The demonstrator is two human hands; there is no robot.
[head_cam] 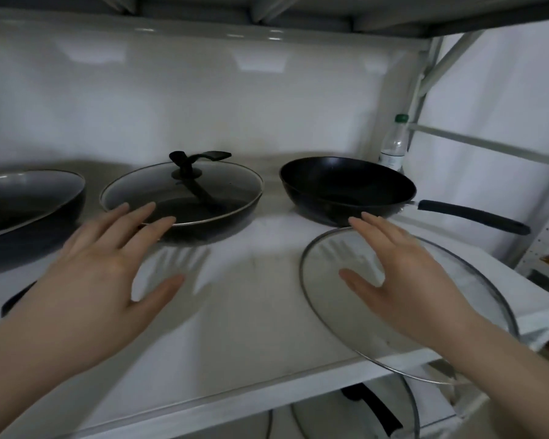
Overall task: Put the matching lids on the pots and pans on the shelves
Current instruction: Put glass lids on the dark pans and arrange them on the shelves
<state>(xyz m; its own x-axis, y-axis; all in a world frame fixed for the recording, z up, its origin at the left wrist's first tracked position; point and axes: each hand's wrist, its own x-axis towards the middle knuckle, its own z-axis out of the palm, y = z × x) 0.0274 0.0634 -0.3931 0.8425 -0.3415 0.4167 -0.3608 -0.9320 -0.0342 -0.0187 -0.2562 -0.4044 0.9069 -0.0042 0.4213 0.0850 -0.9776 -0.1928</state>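
**Shelf status: one pan lidded, one lid lying loose**

We view a white metal shelf [241, 312] backed by a glossy white wall, with a further shelf board overhead and diagonal bracing at the right. A clear plastic bottle [393, 142] with a green cap stands at the rear right corner.

Three pans stand in a row on the shelf. The left pan [29, 210], dark outside and grey inside, is cut off by the frame edge; we see nothing inside it. The middle pan [203, 217] is black and carries a glass lid [184, 191] with a metal rim and a black knob; the lid sits flat on the pan's rim. A dark handle shape shows through the glass, but we cannot tell what it belongs to. The right pan [346, 188] is a deep black wok-style pan, uncovered and empty, its black handle pointing right past the shelf post.

A second glass lid [409, 312], metal-rimmed and clear, lies on the shelf just in front of the right pan, its near edge overhanging the shelf front. We cannot see its knob.

Our left hand [108, 267] hovers palm-down in front of the middle pan, fingers [146, 213] spread and holding nothing. Our right hand [406, 274] is palm-down over the loose lid, fingers spread; contact with the glass cannot be confirmed.

Below the shelf front, more glass lids and a black handle are partly visible.
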